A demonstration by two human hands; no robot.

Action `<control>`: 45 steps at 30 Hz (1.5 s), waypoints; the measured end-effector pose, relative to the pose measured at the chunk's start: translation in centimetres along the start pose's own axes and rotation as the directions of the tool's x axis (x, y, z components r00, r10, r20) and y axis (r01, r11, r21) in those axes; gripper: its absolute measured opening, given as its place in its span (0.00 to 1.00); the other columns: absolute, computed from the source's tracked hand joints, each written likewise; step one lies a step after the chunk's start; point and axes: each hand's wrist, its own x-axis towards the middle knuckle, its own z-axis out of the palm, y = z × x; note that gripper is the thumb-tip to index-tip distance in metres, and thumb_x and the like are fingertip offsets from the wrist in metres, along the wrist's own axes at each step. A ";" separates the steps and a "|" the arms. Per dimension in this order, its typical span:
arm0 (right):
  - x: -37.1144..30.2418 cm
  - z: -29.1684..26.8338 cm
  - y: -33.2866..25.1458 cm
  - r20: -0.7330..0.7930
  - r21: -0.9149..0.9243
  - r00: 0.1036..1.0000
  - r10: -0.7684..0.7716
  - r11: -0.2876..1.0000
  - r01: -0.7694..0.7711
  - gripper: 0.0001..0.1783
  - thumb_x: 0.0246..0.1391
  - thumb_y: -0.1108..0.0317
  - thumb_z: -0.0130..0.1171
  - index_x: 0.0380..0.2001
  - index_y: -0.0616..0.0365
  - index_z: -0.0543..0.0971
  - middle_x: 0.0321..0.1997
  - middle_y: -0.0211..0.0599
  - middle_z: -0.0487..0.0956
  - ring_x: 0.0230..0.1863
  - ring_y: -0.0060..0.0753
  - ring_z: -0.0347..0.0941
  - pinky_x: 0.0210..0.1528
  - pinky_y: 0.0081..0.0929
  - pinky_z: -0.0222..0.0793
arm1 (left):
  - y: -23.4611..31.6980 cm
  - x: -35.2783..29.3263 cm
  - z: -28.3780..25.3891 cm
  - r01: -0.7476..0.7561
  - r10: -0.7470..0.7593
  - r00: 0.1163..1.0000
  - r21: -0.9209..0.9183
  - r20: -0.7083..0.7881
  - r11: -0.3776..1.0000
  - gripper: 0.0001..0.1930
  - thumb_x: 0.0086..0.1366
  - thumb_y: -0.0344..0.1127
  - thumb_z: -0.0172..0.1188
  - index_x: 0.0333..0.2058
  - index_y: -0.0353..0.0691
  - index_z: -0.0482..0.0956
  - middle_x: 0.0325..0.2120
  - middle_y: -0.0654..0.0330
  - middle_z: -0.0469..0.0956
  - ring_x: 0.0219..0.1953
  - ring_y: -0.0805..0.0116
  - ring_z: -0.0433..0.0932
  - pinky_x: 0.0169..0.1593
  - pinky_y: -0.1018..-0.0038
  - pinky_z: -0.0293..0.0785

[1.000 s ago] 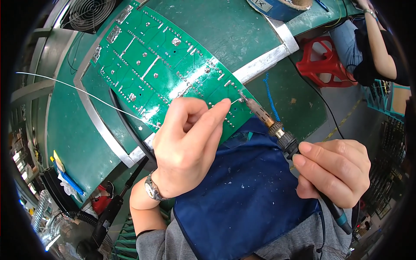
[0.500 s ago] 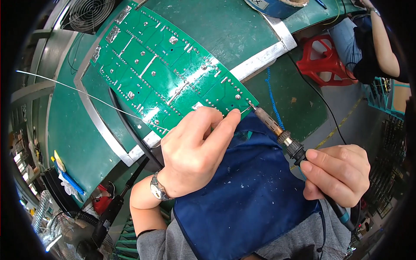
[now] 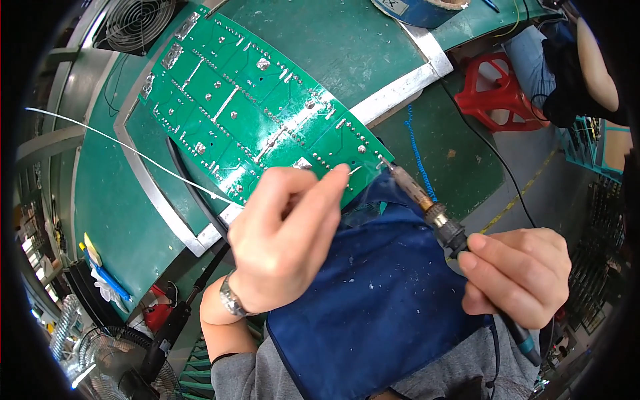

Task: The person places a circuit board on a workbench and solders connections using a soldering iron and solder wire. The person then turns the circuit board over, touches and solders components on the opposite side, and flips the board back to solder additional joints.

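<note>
A long green circuit board point(image 3: 250, 133), its solder joints facing up, lies slanted over the edge of the bench. My right hand point(image 3: 523, 273) grips a soldering iron point(image 3: 427, 203) by its dark handle. The iron's tip is at the board's near right corner, by a row of joints, with a faint wisp of smoke beside it. Between thumb and fingertips of my left hand point(image 3: 283, 233) is a thin solder wire point(image 3: 213, 195). Its short end sticks out above the board, apart from the tip; the long tail runs off to the left. The left hand hides the board's near edge.
The green bench point(image 3: 353, 53) has a metal edge strip point(image 3: 393, 97). A fan point(image 3: 139, 23) stands at the far left, a blue roll point(image 3: 423, 12) at the back. Beyond the right side are a red stool point(image 3: 497, 93) and another person's arm point(image 3: 597, 67). A blue apron point(image 3: 373, 287) covers my lap.
My left hand has drawn back toward the left and nearer to me, taking the solder wire's end away from the iron's tip. The iron stays at the board's corner.
</note>
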 end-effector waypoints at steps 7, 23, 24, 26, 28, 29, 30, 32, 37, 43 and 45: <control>-0.1 -0.2 2.4 -0.119 0.021 0.989 0.086 0.996 -0.084 0.11 0.51 0.68 0.65 0.35 0.66 0.83 0.30 0.46 0.82 0.26 0.32 0.79 0.25 0.25 0.77 | -0.8 -2.8 -2.3 0.243 -0.240 0.970 0.081 -0.048 0.967 0.14 0.47 0.22 0.72 0.36 0.37 0.85 0.22 0.62 0.72 0.20 0.72 0.72 0.23 0.77 0.67; 5.6 3.1 12.2 -0.366 -0.192 0.843 0.394 0.854 -0.483 0.07 0.59 0.77 0.59 0.39 0.67 0.82 0.37 0.39 0.82 0.39 0.23 0.77 0.43 0.19 0.72 | -5.7 -5.5 -5.7 0.409 -0.391 0.853 -0.024 -0.347 0.912 0.12 0.53 0.18 0.66 0.37 0.37 0.84 0.26 0.63 0.74 0.23 0.77 0.71 0.27 0.80 0.68; 5.6 3.2 12.3 -0.398 -0.193 0.847 0.354 0.870 -0.454 0.07 0.59 0.77 0.58 0.39 0.68 0.82 0.38 0.39 0.82 0.39 0.23 0.77 0.43 0.19 0.72 | -6.0 -5.8 -5.9 0.430 -0.414 0.838 -0.036 -0.355 0.902 0.12 0.53 0.18 0.67 0.37 0.37 0.84 0.26 0.63 0.74 0.23 0.77 0.71 0.26 0.80 0.68; 5.8 3.1 12.5 -0.437 -0.212 0.856 0.278 0.892 -0.398 0.07 0.60 0.78 0.57 0.39 0.70 0.81 0.39 0.41 0.83 0.38 0.25 0.78 0.42 0.20 0.73 | -6.6 -6.1 -6.3 0.447 -0.431 0.820 -0.051 -0.377 0.893 0.11 0.54 0.19 0.67 0.37 0.38 0.85 0.26 0.65 0.73 0.23 0.79 0.70 0.26 0.82 0.67; 6.5 3.0 12.4 -0.381 -0.249 0.887 0.261 0.895 -0.370 0.07 0.60 0.78 0.58 0.39 0.69 0.81 0.39 0.41 0.83 0.38 0.25 0.78 0.42 0.20 0.73 | -7.2 -6.5 -6.6 0.453 -0.435 0.810 -0.054 -0.394 0.890 0.11 0.54 0.19 0.67 0.37 0.38 0.84 0.26 0.65 0.72 0.23 0.79 0.70 0.25 0.82 0.67; 6.8 2.9 12.5 -0.328 -0.289 0.910 0.253 0.891 -0.351 0.07 0.59 0.78 0.58 0.39 0.69 0.81 0.39 0.41 0.83 0.38 0.25 0.78 0.42 0.20 0.73 | -7.4 -6.6 -6.6 0.451 -0.435 0.807 -0.059 -0.399 0.891 0.11 0.54 0.19 0.67 0.37 0.38 0.84 0.25 0.65 0.72 0.23 0.79 0.70 0.25 0.82 0.67; 6.9 3.0 12.8 -0.285 -0.281 0.919 0.271 0.893 -0.351 0.07 0.59 0.78 0.59 0.38 0.69 0.82 0.38 0.41 0.83 0.38 0.25 0.78 0.41 0.21 0.73 | -7.6 -6.7 -6.7 0.455 -0.439 0.802 -0.061 -0.406 0.888 0.11 0.54 0.19 0.67 0.37 0.38 0.84 0.25 0.65 0.72 0.23 0.79 0.70 0.25 0.82 0.67; 6.8 3.5 12.7 -0.354 -0.244 0.878 0.323 0.874 -0.420 0.07 0.59 0.77 0.59 0.39 0.68 0.82 0.36 0.39 0.83 0.37 0.23 0.78 0.40 0.20 0.73 | -8.0 -6.9 -6.8 0.455 -0.440 0.804 -0.062 -0.401 0.888 0.11 0.54 0.19 0.67 0.37 0.38 0.84 0.25 0.65 0.72 0.22 0.79 0.70 0.25 0.82 0.66; 5.8 3.1 13.0 -0.373 -0.226 0.849 0.373 0.851 -0.473 0.08 0.61 0.76 0.58 0.39 0.68 0.82 0.37 0.37 0.83 0.37 0.22 0.77 0.40 0.19 0.72 | -9.2 -7.3 -7.3 0.466 -0.443 0.782 -0.061 -0.439 0.883 0.11 0.54 0.19 0.67 0.36 0.37 0.84 0.25 0.65 0.72 0.22 0.79 0.70 0.25 0.82 0.66; 5.0 2.0 12.1 -0.363 -0.256 0.851 0.380 0.838 -0.483 0.11 0.64 0.72 0.54 0.39 0.69 0.82 0.35 0.37 0.82 0.35 0.24 0.76 0.40 0.19 0.71 | -11.9 -6.9 -7.8 0.481 -0.422 0.752 -0.015 -0.507 0.876 0.09 0.56 0.21 0.66 0.36 0.37 0.84 0.25 0.64 0.72 0.22 0.81 0.70 0.26 0.83 0.67; 5.2 2.9 11.5 -0.385 -0.320 0.858 0.339 0.823 -0.469 0.14 0.66 0.68 0.52 0.40 0.69 0.82 0.36 0.37 0.82 0.34 0.23 0.76 0.38 0.18 0.71 | -12.8 -6.8 -7.2 0.488 -0.434 0.709 -0.057 -0.555 0.871 0.08 0.57 0.21 0.66 0.37 0.37 0.84 0.25 0.64 0.73 0.23 0.81 0.70 0.26 0.83 0.67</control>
